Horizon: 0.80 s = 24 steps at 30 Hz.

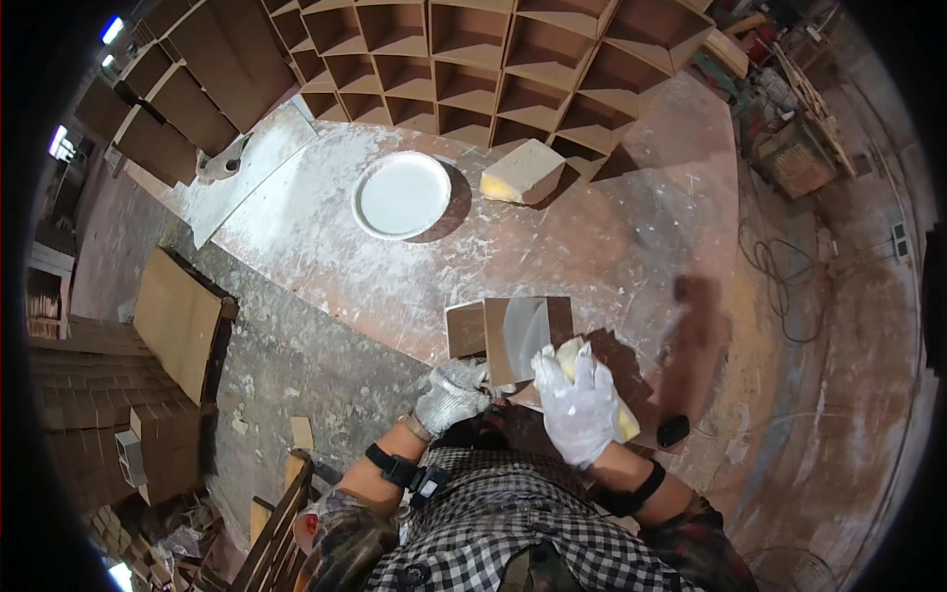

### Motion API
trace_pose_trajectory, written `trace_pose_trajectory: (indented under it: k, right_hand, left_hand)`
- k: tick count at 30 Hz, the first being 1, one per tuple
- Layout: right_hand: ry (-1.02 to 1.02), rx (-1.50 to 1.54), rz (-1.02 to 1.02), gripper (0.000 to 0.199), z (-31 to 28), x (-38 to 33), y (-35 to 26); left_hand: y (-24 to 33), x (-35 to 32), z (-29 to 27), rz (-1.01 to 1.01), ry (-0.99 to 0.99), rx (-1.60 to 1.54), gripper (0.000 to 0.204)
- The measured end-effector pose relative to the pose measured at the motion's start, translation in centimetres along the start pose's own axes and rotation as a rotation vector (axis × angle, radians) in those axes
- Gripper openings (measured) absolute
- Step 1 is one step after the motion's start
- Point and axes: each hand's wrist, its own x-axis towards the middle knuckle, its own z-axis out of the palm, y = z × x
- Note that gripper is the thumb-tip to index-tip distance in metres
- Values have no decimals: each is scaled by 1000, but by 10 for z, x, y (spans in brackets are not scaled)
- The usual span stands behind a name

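In front of me is a small brown box (500, 355), with a pale wet-looking smear (527, 331) across one of its faces. My left hand (454, 397), in a knitted whitish glove, closes on the box's near left edge. At the box's right side, my right hand (582, 409) is wrapped round a yellow sponge (627, 424); its glove is coated white. Most of the sponge is hidden under the palm and fingers. Farther off, a round white tub (400, 238) contains white liquid (401, 192). Beside it lies a tan block with a yellow end (525, 172).
Open brown boxes (464, 79) are stacked in rows along the worktop's far side. The white-splashed worktop (326, 237) spreads beneath the tub. More boxes (109, 395) and a leaning board (178, 316) stand left. A dark oval object (673, 431) and cable (789, 286) are at right.
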Motion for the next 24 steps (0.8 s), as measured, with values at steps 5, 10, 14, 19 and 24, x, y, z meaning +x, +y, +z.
trace_pose_trajectory:
  k: [5, 10, 14, 19, 24]
  right_hand:
    - [-94, -14, 64, 42, 5, 67, 27]
    - [62, 84, 34, 38, -2, -1, 1]
    - [-50, 76, 3, 38, -12, 40, 4]
    - [66, 5, -145, 39, 8, 66, 41]
    - [-9, 33, -266, 49, -23, 2, -4]
  left_hand:
    - [1, 6, 5, -24, -76, 39, 41]
    - [9, 2, 2, -20, -13, 44, 37]
    - [11, 5, -1, -74, -101, 119, 36]
    - [15, 13, 3, 22, -73, 135, 44]
    - [11, 6, 3, -23, -68, 173, 44]
